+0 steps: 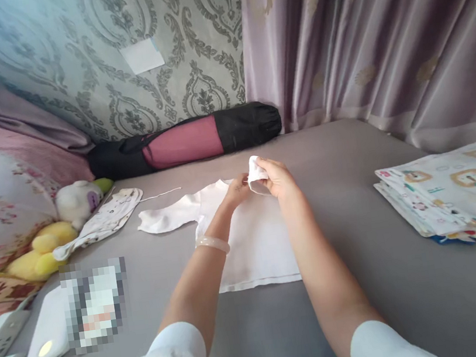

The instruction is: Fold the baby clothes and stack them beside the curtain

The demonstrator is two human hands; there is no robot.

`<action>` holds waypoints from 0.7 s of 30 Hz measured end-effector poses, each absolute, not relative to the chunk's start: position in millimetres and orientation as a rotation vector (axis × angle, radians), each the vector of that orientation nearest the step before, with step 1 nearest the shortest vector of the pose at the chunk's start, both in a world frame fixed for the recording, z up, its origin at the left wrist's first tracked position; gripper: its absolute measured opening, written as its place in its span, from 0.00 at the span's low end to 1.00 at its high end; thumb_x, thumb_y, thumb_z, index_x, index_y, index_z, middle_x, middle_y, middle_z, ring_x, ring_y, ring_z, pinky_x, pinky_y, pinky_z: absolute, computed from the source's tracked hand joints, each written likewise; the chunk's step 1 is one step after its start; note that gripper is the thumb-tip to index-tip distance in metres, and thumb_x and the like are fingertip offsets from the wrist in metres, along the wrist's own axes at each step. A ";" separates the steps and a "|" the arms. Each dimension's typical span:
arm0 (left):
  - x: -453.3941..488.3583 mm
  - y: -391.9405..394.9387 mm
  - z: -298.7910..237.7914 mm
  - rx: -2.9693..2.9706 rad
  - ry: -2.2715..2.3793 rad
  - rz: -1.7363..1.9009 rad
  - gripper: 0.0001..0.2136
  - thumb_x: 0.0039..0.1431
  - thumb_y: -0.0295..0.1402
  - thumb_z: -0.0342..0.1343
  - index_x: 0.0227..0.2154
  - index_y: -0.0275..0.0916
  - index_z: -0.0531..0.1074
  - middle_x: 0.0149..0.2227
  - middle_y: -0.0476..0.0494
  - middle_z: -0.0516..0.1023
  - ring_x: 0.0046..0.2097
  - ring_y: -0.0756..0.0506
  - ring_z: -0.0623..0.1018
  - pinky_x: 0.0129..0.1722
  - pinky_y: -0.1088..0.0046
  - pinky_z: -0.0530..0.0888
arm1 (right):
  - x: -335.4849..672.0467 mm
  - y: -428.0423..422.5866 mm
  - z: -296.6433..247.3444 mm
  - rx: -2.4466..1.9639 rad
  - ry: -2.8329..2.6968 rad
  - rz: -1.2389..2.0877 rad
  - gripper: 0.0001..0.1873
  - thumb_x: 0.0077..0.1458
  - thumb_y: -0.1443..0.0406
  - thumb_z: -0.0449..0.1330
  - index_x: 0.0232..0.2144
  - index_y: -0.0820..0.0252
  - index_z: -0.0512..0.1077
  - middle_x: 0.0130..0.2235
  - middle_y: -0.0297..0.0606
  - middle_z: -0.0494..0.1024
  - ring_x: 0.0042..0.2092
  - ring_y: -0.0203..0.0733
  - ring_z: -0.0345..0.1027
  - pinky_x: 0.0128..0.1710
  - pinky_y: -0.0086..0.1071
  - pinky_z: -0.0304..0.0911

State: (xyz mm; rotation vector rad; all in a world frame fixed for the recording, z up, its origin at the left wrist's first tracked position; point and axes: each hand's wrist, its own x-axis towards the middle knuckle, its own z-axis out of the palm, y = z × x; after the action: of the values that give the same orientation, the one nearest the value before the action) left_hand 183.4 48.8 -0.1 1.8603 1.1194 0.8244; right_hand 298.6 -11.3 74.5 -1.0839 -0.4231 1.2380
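Note:
A small white long-sleeved shirt point(251, 241) lies flat on the grey bed sheet point(367, 278), its left sleeve spread out to the left. My right hand point(277, 179) pinches the shirt's right sleeve and holds it lifted and folded over the shoulder area. My left hand point(237, 191), with a pale bangle on the wrist, has its fingers closed on the shirt fabric right beside the lifted sleeve, near the collar.
A stack of folded printed cloths point(452, 192) sits at the right. Another small garment point(102, 221), a white plush toy point(77, 201) and a yellow plush point(46, 247) lie at the left. A black and pink roll bag point(184, 142) rests against the wall. Chargers point(5, 347) lie lower left.

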 end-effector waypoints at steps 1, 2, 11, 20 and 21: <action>172.2 46.8 -0.2 1.761 1.177 0.874 0.12 0.54 0.32 0.59 0.41 0.35 0.74 0.38 0.43 0.79 0.40 0.45 0.77 0.42 0.70 0.74 | 295.4 -9.6 71.2 -1.097 -0.433 1.243 0.06 0.50 0.69 0.64 0.25 0.61 0.70 0.20 0.27 0.70 0.24 0.31 0.65 0.23 0.23 0.61; 161.2 44.3 -0.7 1.649 1.245 0.919 0.12 0.55 0.32 0.58 0.42 0.35 0.73 0.37 0.42 0.79 0.39 0.46 0.78 0.41 0.70 0.74 | 291.9 -7.8 67.4 -1.116 -0.447 1.246 0.07 0.50 0.69 0.64 0.24 0.61 0.69 0.20 0.27 0.69 0.24 0.30 0.64 0.23 0.22 0.61; 109.8 18.4 -16.2 1.112 1.332 1.121 0.10 0.61 0.34 0.55 0.41 0.32 0.70 0.37 0.37 0.79 0.37 0.47 0.80 0.42 0.69 0.75 | 254.3 -0.3 33.5 -1.414 -0.783 1.288 0.05 0.53 0.68 0.60 0.26 0.61 0.70 0.23 0.29 0.72 0.27 0.31 0.66 0.25 0.22 0.63; 109.2 11.1 -12.8 1.296 1.329 1.136 0.21 0.65 0.47 0.49 0.49 0.33 0.70 0.38 0.39 0.78 0.39 0.46 0.78 0.40 0.71 0.74 | 232.8 -1.9 7.5 -1.475 -1.136 1.299 0.08 0.56 0.64 0.58 0.27 0.60 0.75 0.24 0.30 0.74 0.28 0.34 0.68 0.30 0.25 0.63; 108.5 10.4 -12.5 1.340 1.364 1.138 0.22 0.64 0.47 0.50 0.50 0.34 0.70 0.36 0.42 0.77 0.37 0.47 0.77 0.39 0.72 0.73 | 232.1 -0.5 4.1 -1.493 -1.206 1.265 0.10 0.57 0.63 0.57 0.28 0.60 0.75 0.26 0.31 0.75 0.30 0.35 0.70 0.32 0.26 0.64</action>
State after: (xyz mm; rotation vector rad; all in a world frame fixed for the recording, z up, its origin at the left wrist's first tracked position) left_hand 108.5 10.4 -12.5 1.3395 1.3639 1.1384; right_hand 232.1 -0.5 4.1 -1.4929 -1.2057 1.2647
